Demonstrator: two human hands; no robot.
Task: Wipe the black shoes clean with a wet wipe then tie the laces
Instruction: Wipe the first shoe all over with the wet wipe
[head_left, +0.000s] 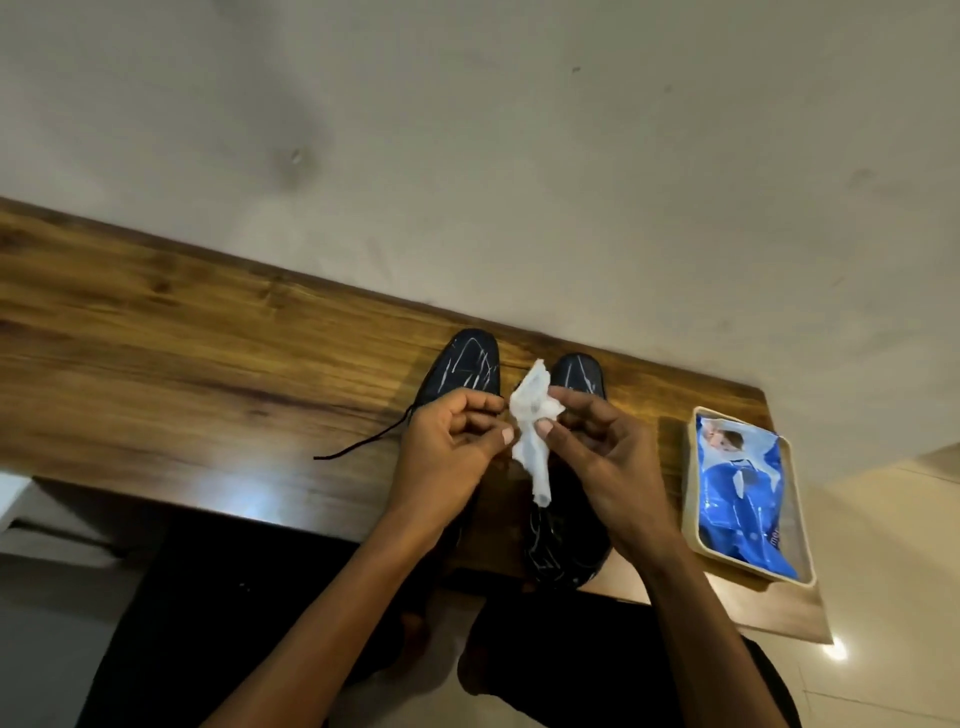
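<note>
Two black shoes with pale streaks stand side by side on the wooden table, toes toward the wall: the left shoe and the right shoe. Both hands hover just above them and pinch a crumpled white wet wipe between them. My left hand holds its left edge with thumb and fingers. My right hand pinches its right side. A loose black lace trails left from the left shoe. The shoes' middles are hidden by my hands.
A cream tray holding a blue wet-wipe pack sits on the table at the right. The wooden table stretches left along a pale wall. My dark-clothed legs fill the space below the table's near edge.
</note>
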